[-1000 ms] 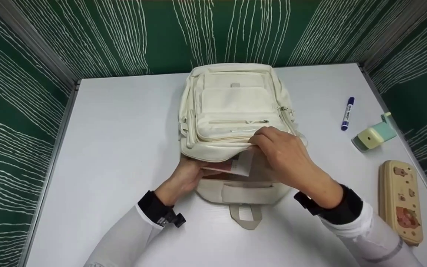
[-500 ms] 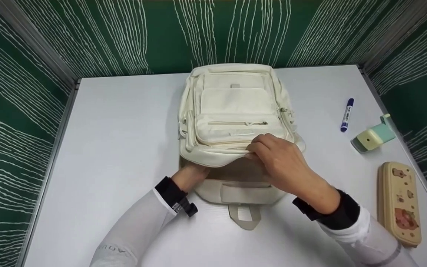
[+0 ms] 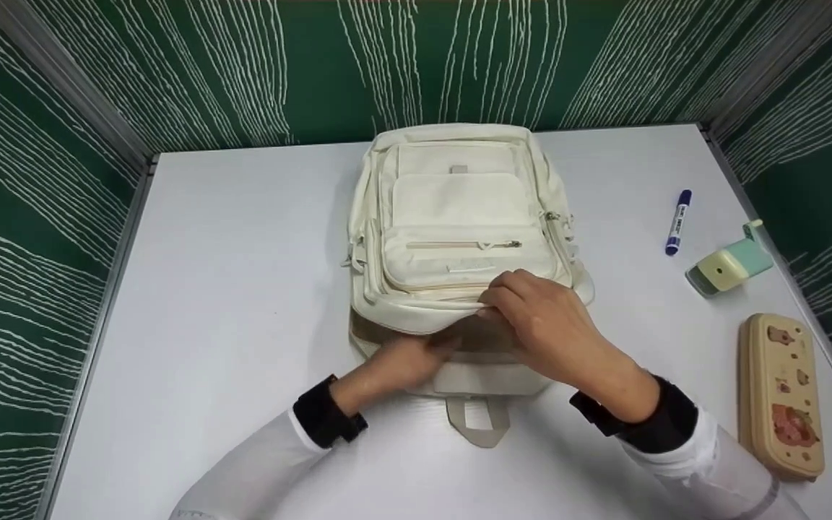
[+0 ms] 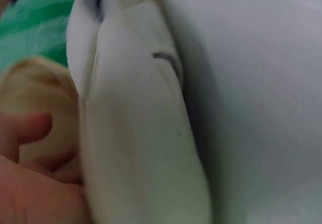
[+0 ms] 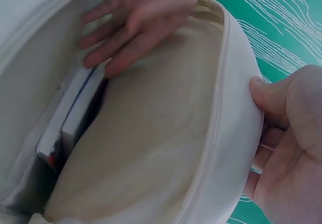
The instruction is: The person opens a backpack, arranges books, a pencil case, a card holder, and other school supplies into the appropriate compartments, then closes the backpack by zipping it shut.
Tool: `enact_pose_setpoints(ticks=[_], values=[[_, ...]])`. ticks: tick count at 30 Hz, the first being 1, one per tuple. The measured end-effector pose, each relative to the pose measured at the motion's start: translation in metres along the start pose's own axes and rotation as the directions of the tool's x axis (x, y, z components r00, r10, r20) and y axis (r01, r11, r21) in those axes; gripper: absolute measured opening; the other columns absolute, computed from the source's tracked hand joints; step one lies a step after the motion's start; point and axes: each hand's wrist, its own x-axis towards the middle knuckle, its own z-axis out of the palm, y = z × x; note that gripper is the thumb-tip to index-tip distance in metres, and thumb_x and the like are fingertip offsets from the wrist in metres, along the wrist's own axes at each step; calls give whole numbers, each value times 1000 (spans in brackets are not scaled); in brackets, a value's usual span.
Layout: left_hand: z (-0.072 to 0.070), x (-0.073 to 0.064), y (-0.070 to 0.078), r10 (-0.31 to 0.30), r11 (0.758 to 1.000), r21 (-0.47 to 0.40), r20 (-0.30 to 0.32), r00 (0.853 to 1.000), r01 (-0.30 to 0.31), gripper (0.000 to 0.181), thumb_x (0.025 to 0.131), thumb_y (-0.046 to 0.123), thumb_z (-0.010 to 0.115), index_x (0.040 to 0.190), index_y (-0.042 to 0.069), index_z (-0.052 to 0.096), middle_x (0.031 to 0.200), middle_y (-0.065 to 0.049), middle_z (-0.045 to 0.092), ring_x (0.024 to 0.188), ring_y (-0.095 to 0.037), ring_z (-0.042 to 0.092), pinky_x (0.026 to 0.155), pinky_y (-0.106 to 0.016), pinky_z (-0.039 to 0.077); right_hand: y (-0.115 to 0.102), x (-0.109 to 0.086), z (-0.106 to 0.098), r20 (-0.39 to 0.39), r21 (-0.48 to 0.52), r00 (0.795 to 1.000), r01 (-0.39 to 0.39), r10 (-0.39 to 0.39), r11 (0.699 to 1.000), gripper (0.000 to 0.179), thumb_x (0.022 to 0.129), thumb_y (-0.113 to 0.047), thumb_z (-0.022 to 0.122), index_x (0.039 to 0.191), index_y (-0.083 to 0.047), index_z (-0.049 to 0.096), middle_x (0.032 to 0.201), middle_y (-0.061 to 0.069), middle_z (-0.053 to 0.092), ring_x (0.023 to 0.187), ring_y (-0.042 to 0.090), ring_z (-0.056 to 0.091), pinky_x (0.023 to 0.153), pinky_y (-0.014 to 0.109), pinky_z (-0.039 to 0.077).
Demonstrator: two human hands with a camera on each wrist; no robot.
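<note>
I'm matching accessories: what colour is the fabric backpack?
The fabric backpack is cream, best in head view.

The left sleeve (image 3: pixel 261 466) and right sleeve (image 3: pixel 712 469) are white. Against the black right wristband (image 3: pixel 670 427), the cloth bunches; farther from it runs a grey stripe (image 3: pixel 764 501). The left wristband (image 3: pixel 319 412) is black.

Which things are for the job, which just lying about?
Job:
cream fabric backpack, right hand gripping it
white-edged rectangular books inside, left hand near them

Apparently just lying about:
slim blue-white marker
boxy mint-yellow sharpener
oblong beige cartoon-printed case
</note>
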Motion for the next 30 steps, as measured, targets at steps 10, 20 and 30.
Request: enact_pose_setpoints(ticks=[10,20,30], values=[[26,-36,46,912,299,806,-84,401,-511,12,86,3,61,80,9,70,77,-1,62,66,-16,51,58,-27,40,-9,-25,19,14,23,1000,1,-1,1000,7,93,-6,75,96,-6,69,91,1,65,77,19,61,62,33,53],[31,-31,46,801,297,941,-153,579,-163,23,97,3,54,110,2,73,106,-10,71,91,-24,65,77,-32,53,-14,-54,41,19,37,1000,-10,9,999,21,81,2,83,99,-6,73,95,1,69,81,18,65,69,34,57],[32,-39,26,764,278,930,-63,642,-239,8,85,0,71,91,6,73,87,-4,68,73,-16,58,63,-24,52,-11,-68,43,66,108,996,-61,54,992,23,79,2,86,95,-9,73,93,-2,70,82,16,66,70,33,57]])
